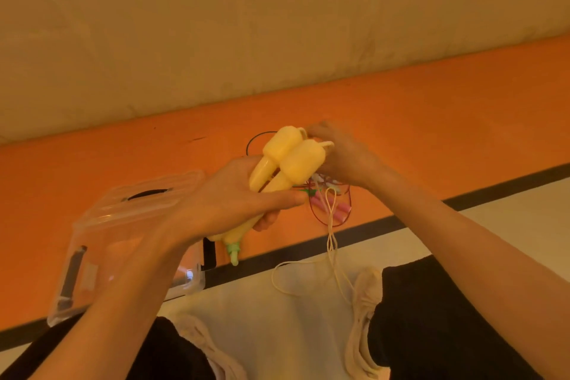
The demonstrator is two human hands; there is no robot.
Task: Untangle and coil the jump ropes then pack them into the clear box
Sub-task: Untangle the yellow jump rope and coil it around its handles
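My left hand grips two yellow jump rope handles side by side, their fat ends up and a green tip at the bottom. My right hand pinches the pale cord at the tops of the handles. The cream rope hangs down in loops toward the floor. Behind the hands, on the orange surface, lies a tangle of dark red and black rope with pink handles. The clear box stands at the left with its lid on.
A black stripe borders the orange surface against pale floor. My dark trouser legs and pale shoes are below the hands. A beige wall fills the top of the view.
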